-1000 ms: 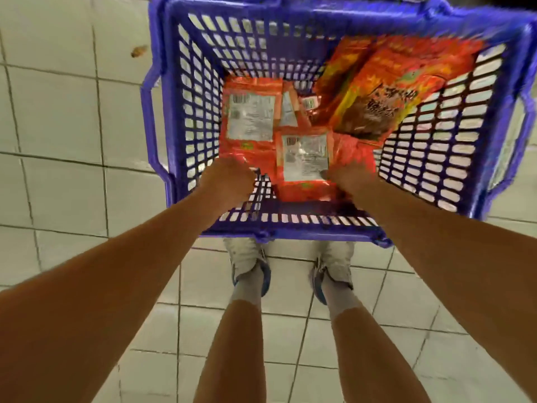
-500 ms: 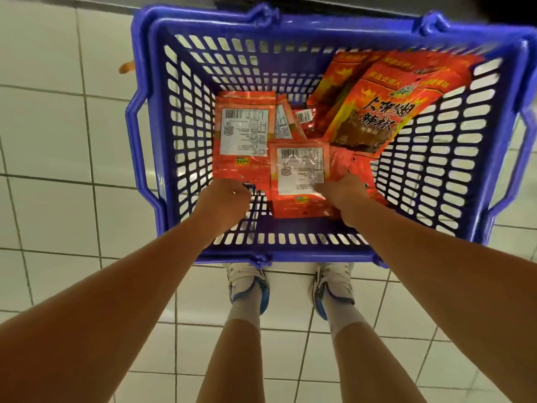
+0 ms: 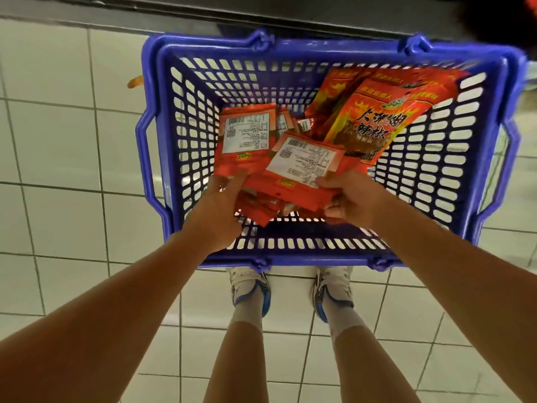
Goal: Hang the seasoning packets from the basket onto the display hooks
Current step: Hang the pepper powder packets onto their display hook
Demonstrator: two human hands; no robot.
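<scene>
A blue plastic basket (image 3: pixel 162 146) stands on the tiled floor in front of my feet. Inside lie several red-orange seasoning packets, some label side up. My right hand (image 3: pixel 353 200) grips the near edge of a small stack of packets (image 3: pixel 302 164) that is tilted up off the basket floor. My left hand (image 3: pixel 218 205) holds the near end of another packet (image 3: pixel 247 141) and a few more under it. A pile of larger packets (image 3: pixel 374 123) with printed fronts leans against the far right corner. No display hooks are in view.
White floor tiles (image 3: pixel 58 158) surround the basket. A dark metal base strip (image 3: pixel 261 16) runs along the top of the view. A small orange scrap (image 3: pixel 135 82) lies on the floor left of the basket. My shoes (image 3: pixel 250 289) stand just behind the basket.
Both hands have closed on packets and lifted their near ends off the basket floor. The right-hand stack has tilted up and turned. The view has shifted so the basket sits lower.
</scene>
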